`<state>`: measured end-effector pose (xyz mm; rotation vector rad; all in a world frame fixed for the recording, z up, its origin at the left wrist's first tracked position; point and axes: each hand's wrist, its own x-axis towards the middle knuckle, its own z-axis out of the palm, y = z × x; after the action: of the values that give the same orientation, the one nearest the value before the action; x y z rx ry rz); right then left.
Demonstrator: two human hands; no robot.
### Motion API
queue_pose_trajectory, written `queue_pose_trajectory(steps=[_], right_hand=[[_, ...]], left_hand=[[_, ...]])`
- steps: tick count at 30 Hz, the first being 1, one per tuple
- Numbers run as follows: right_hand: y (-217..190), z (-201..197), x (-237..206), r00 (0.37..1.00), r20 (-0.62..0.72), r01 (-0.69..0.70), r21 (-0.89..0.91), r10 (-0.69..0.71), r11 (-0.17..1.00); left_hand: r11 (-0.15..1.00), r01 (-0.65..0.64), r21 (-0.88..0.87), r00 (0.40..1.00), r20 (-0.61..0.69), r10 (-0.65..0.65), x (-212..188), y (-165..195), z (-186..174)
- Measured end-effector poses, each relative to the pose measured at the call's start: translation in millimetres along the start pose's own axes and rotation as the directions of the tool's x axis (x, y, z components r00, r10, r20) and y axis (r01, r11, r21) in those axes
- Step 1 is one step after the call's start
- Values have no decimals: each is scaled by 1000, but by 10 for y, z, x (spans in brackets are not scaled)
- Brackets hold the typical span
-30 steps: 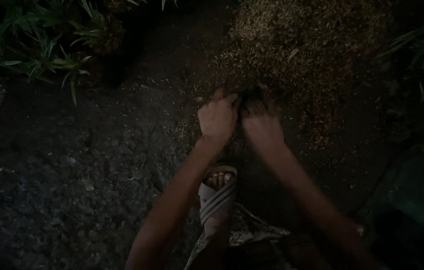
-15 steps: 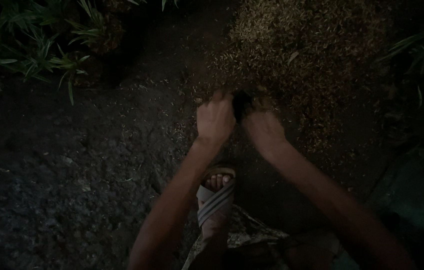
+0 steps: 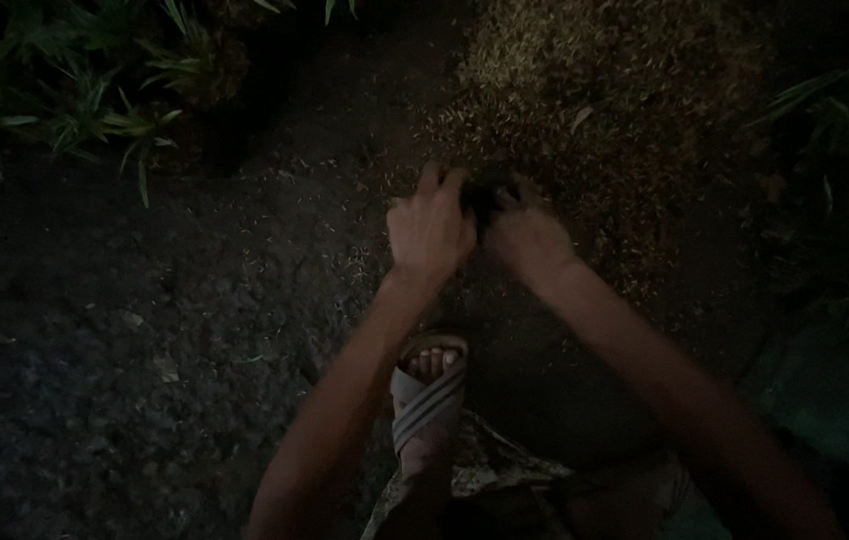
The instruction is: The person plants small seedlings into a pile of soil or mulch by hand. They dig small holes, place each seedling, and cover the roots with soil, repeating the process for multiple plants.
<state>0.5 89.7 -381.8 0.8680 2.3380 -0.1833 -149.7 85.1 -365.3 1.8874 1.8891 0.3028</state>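
Dark bare soil [image 3: 144, 330] spreads under a pale husk pile [image 3: 594, 90], leafy plants [image 3: 94, 90] at the edges, a sandalled foot [image 3: 429, 395] below, while left hand [image 3: 431, 228] and right hand [image 3: 524, 235] clamp one small dark clump [image 3: 484, 198] between them.

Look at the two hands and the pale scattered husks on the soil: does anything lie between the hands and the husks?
Nothing visible does. The left hand and right hand are down at the near edge of the husks, side by side with a small dark gap between them. The sandalled foot is behind the hands.
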Motion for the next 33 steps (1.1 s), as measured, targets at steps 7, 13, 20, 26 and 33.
queue_pose_trajectory(steps=[7, 13, 20, 26, 33], right_hand=[[-8, 40, 20, 982, -167, -24, 363, 91, 931], [-88, 86, 271, 951, -93, -170, 639, 295, 750], [48, -53, 206, 967, -158, -68, 597, 200, 799], [703, 14, -574, 637, -535, 96, 770, 555, 631], [898, 335, -186, 739, -142, -476, 582, 658, 660]], left_hand=[[996, -84, -5, 990, 110, 84, 211, -158, 101], [986, -159, -59, 987, 10, 160, 156, -214, 172], [986, -161, -53, 986, -47, 159, 252, -153, 136], [973, -37, -226, 994, -110, 12, 246, -302, 257], [961, 123, -248, 989, -44, -138, 194, -158, 219]])
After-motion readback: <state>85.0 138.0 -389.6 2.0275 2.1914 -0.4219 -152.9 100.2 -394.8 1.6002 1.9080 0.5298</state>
